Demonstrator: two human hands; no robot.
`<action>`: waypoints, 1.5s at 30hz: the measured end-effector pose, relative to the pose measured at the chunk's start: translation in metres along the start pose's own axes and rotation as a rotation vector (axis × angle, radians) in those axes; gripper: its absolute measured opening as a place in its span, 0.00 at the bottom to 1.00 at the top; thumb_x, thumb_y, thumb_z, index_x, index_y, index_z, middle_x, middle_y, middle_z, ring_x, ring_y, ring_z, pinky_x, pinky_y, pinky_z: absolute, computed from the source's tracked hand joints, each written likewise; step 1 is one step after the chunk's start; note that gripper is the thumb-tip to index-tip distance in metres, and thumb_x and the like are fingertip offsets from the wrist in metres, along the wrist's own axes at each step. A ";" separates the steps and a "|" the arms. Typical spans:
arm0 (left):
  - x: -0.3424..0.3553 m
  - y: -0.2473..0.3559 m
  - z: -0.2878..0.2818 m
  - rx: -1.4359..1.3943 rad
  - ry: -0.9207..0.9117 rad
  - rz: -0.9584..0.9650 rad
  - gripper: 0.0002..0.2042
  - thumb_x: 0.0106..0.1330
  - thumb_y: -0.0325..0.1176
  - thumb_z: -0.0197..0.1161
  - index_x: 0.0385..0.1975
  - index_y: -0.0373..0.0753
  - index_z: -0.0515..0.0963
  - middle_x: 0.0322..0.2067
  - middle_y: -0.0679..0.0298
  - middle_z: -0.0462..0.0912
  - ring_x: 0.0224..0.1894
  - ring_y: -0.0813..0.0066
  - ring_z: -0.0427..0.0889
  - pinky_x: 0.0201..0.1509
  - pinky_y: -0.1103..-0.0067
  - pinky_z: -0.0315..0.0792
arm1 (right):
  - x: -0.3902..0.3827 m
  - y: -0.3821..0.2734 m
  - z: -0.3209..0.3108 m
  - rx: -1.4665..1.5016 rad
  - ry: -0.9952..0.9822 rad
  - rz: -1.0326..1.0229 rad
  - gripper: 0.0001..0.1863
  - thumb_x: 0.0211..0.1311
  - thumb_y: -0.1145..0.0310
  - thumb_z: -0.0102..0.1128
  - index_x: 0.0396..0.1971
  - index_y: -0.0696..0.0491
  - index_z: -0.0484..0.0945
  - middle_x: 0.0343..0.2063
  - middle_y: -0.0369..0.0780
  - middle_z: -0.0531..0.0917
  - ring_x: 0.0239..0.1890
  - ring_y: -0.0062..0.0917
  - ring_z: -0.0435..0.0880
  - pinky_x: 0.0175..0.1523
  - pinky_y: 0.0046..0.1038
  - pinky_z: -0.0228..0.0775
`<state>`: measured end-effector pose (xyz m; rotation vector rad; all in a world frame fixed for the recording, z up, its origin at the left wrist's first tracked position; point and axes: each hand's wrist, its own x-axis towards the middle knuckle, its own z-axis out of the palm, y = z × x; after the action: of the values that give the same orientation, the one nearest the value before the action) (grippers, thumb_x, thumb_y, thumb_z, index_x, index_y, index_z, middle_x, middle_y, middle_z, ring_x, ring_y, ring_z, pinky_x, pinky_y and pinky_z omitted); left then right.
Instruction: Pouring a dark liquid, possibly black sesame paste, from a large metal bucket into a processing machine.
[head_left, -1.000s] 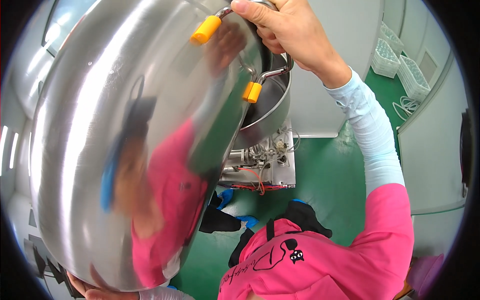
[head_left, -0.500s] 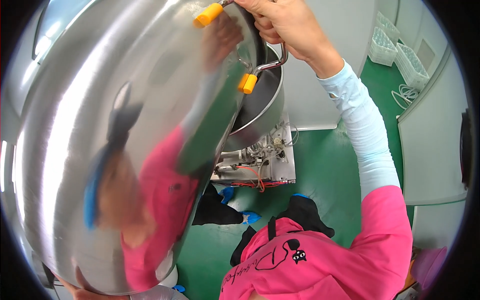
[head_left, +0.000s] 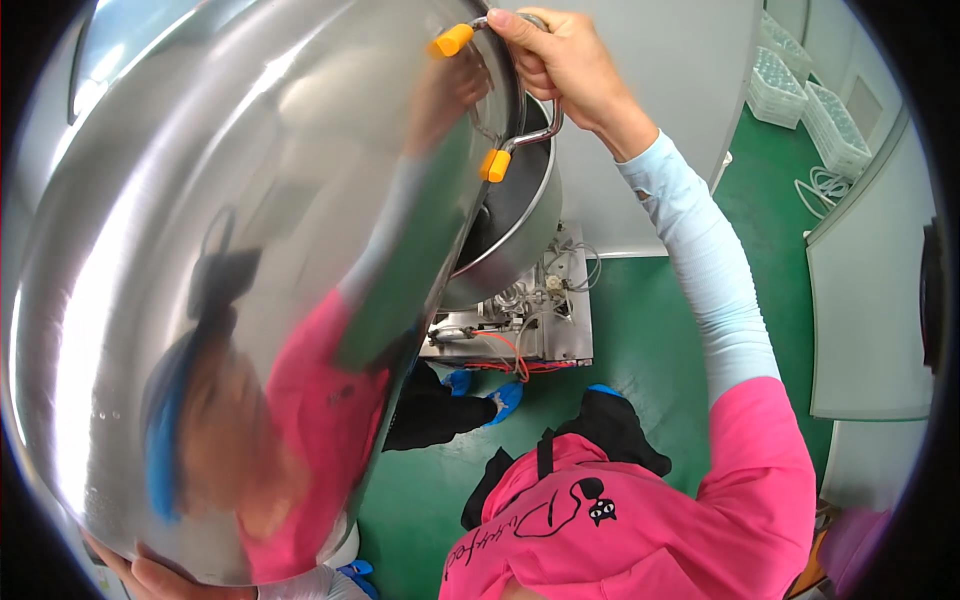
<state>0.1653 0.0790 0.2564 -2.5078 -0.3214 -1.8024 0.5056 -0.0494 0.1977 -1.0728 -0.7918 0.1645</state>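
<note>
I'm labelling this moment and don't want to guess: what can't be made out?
Head view:
Steel vessel: inside turned away; top cut off by the upper edge.
Left hand: partly hidden by the vessel and cut off by the lower edge, so its grip is unclear.
Round metal bowl: left part hidden behind the vessel.
White crates: contents too small to identify.

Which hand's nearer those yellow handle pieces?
Right: the right hand grips the handle between the yellow pieces; the left hand is farther, at the lower edge of the steel vessel.
</note>
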 end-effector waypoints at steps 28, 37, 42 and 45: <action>0.048 0.099 0.110 0.141 -0.147 0.208 0.32 0.60 0.51 0.41 0.53 0.26 0.55 0.52 0.49 0.62 0.50 0.60 0.67 0.51 0.74 0.63 | 0.052 0.140 -0.100 0.355 0.117 0.184 0.12 0.56 0.63 0.51 0.18 0.51 0.64 0.09 0.25 0.54 0.10 0.08 0.48 0.13 0.13 0.38; 0.036 0.120 0.132 -0.037 0.007 0.331 0.38 0.57 0.55 0.45 0.53 0.21 0.51 0.51 0.43 0.60 0.50 0.56 0.66 0.52 0.71 0.62 | 0.057 0.145 -0.104 0.348 0.098 0.187 0.13 0.56 0.62 0.52 0.18 0.50 0.63 0.09 0.26 0.54 0.10 0.09 0.48 0.13 0.13 0.39; 0.038 0.144 0.134 0.017 -0.017 0.300 0.39 0.56 0.55 0.48 0.53 0.20 0.51 0.51 0.43 0.59 0.52 0.55 0.64 0.53 0.71 0.61 | 0.062 0.151 -0.107 0.398 0.067 0.207 0.14 0.56 0.61 0.52 0.18 0.50 0.62 0.10 0.26 0.53 0.10 0.09 0.48 0.14 0.14 0.40; 0.045 0.151 0.136 0.143 -0.076 0.318 0.36 0.58 0.52 0.45 0.53 0.22 0.52 0.54 0.47 0.57 0.54 0.60 0.62 0.56 0.73 0.56 | 0.064 0.150 -0.110 0.406 0.058 0.248 0.14 0.56 0.61 0.52 0.18 0.50 0.62 0.09 0.25 0.54 0.09 0.08 0.49 0.13 0.13 0.40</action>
<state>0.3343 -0.0422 0.2685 -2.3723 -0.0464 -1.5121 0.6606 -0.0236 0.0783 -0.7813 -0.5400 0.4817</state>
